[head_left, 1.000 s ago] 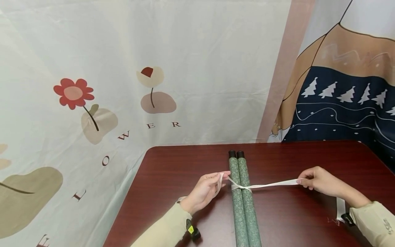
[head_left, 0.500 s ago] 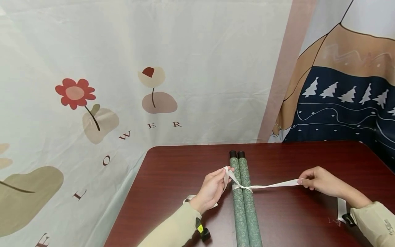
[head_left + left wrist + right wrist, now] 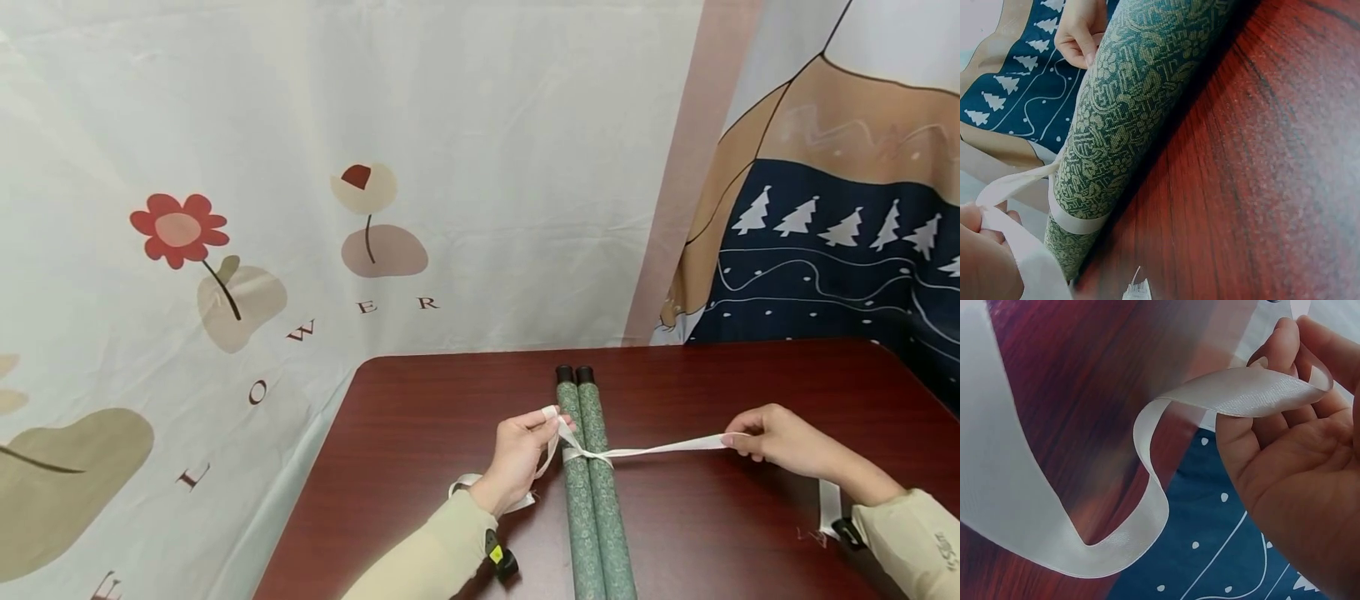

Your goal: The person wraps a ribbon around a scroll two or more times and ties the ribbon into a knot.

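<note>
Two green patterned scroll rolls (image 3: 596,500) with black end caps lie side by side on the table. A white ribbon (image 3: 660,451) wraps round both and crosses over itself on top. My left hand (image 3: 517,458) pinches one tail of it just left of the rolls, with the loose end trailing down past the wrist. The right hand (image 3: 783,442) pinches the other tail, drawn out straight to the right. In the right wrist view the spare length of ribbon (image 3: 1235,394) runs through the right hand's fingers and hangs in a curve.
The dark red wooden table (image 3: 420,417) has its far edge against a pale curtain (image 3: 510,167) printed with flowers and letters. At the right hangs a navy cloth (image 3: 810,275) with white trees.
My left hand has moved right and slightly up toward the rolls, its ribbon tail now looser and bent at the fingers. The right hand has stayed in place.
</note>
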Demonstrator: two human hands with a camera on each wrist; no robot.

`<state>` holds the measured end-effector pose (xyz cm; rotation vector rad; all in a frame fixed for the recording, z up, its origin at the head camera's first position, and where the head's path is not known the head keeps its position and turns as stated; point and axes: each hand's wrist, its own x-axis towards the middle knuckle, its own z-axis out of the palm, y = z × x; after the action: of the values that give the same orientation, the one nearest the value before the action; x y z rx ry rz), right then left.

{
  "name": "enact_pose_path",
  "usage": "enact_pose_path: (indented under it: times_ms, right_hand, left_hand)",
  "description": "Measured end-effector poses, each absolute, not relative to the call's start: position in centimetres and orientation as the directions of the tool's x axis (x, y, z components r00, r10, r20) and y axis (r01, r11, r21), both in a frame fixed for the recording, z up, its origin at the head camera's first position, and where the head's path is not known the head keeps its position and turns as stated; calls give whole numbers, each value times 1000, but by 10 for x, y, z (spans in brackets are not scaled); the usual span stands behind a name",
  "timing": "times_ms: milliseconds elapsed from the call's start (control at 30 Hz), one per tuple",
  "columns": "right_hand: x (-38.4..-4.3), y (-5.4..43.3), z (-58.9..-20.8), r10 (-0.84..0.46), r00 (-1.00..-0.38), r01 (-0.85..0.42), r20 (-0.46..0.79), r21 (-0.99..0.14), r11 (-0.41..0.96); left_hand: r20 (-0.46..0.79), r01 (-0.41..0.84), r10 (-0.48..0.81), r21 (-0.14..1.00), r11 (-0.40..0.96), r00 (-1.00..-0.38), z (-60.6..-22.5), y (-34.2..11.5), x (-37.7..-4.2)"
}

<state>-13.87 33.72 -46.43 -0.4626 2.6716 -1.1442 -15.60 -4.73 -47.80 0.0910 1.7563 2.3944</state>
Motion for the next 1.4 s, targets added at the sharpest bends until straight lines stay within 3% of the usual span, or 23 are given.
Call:
enact_pose_path:
  times_ms: [500, 833, 1100, 1400]
  right_hand:
    - [-130, 363, -461, -347, -936, -197, -63, -721, 664]
    - [-115, 401, -464, -298, -954, -238, 10, -629, 740]
    - [-92, 426, -476, -347, -933, -253, -100, -504, 826]
    - [-79, 426, -495, -440, -897, -421, 50, -408, 810]
  left_hand:
    - [-67, -82, 58, 943, -321, -996, -480, -41, -158]
    - [-77, -82, 28, 946, -313, -997, -480, -37, -157]
    - [-38, -48, 44, 965, -259, -998, -481, -37, -158]
    - [-56, -64, 41, 965, -253, -998, -483, -37, -160]
